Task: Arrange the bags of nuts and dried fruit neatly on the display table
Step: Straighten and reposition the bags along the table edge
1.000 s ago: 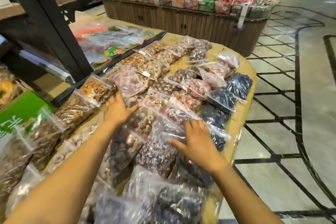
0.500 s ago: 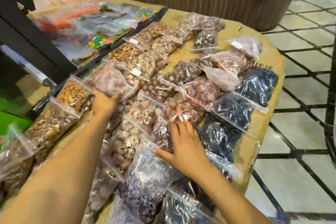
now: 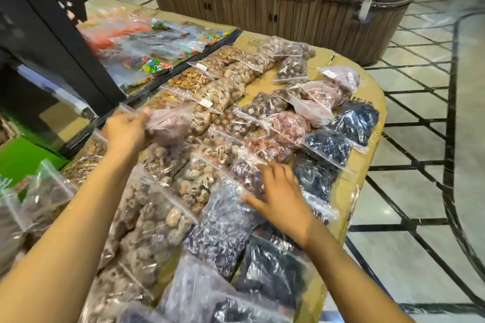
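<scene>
Left hand (image 3: 126, 128): curled round the top edge of a pinkish bag (image 3: 170, 123), over the left row of nut bags (image 3: 217, 92). Right hand (image 3: 280, 199): flat, fingers spread, pressing on a dark purple bag (image 3: 223, 223) (holding nothing). All overlapped in rows across the cardboard-covered display table (image 3: 367, 86). Likely to go wrong with a careless tug: slick plastic sliding, dragging neighbours crooked, or nudging the black fruit bags (image 3: 328, 147) off the near right edge.
</scene>
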Demonstrator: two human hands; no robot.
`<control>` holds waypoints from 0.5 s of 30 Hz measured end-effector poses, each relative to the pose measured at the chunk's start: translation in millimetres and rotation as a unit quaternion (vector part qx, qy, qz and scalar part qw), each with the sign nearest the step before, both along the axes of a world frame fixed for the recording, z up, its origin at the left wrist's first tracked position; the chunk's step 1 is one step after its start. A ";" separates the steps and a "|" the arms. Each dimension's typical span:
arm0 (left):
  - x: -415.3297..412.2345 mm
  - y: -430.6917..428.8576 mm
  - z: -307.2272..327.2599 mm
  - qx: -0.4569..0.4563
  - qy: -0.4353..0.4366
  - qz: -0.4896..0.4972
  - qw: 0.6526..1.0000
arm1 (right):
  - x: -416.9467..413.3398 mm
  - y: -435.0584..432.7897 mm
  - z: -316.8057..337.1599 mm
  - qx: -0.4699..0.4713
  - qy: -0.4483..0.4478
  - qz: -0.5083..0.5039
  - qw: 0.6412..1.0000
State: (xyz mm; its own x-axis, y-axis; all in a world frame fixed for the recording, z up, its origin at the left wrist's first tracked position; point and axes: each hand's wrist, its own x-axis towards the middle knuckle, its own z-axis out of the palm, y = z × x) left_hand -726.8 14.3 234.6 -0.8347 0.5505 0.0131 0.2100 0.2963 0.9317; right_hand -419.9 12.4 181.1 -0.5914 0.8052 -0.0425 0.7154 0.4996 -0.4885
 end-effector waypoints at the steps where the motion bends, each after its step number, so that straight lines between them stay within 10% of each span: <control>1: 6.5 -16.1 7.7 0.016 -0.022 -0.030 0.999 | 2.7 -9.8 5.2 -0.005 0.016 -0.009 1.000; 15: 183.8 -206.2 95.3 0.126 -0.344 -0.369 0.854 | 51.1 -183.5 77.8 -0.137 0.346 0.007 0.928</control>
